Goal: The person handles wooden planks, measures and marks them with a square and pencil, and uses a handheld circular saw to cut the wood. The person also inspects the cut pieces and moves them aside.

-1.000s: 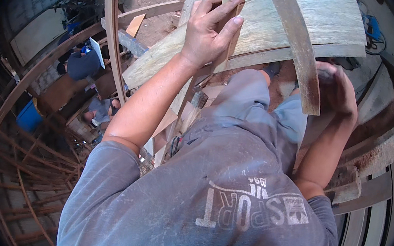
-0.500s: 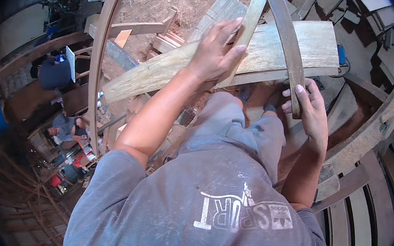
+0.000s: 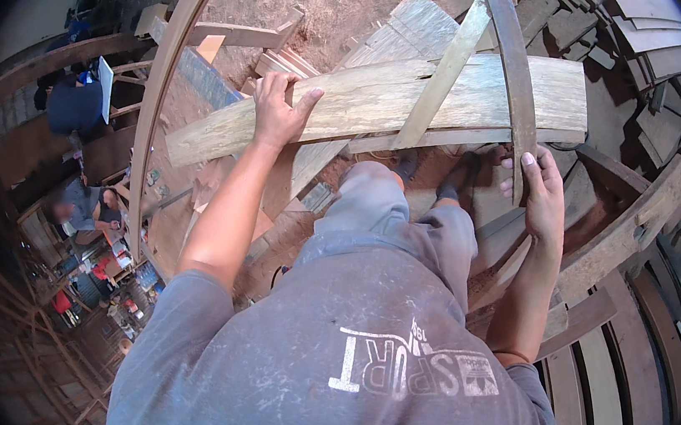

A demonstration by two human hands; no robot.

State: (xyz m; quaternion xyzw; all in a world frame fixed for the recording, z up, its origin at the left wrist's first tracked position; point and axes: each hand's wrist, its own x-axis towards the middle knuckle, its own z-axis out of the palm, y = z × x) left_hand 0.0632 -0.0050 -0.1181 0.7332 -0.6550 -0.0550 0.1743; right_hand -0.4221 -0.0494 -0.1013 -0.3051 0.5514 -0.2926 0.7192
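A broad, pale wooden plank (image 3: pixel 328 100) with a curved edge lies crosswise in front of me. My left hand (image 3: pixel 279 114) is on its left half, fingers bent over the far edge and thumb stretched along the face. Across the right part of the plank runs a dark, slightly curved wooden strip (image 3: pixel 512 50). My right hand (image 3: pixel 540 177) is closed round the near end of this strip, thumb on top. Between the hands, a narrow light wooden strip (image 3: pixel 442 75) lies slanted over the plank; neither hand touches it.
A long curved wooden rib (image 3: pixel 168 98) arches at the left. Offcuts (image 3: pixel 408 28) and board stacks (image 3: pixel 651 26) lie beyond and right. A thick beam (image 3: pixel 628 230) and slats (image 3: pixel 598 368) are at lower right. Two other people (image 3: pixel 80 103) are at the far left.
My left hand has moved left along the plank, away from the light strip, and its fingers now bend over the far edge. The right hand keeps hold of the dark strip.
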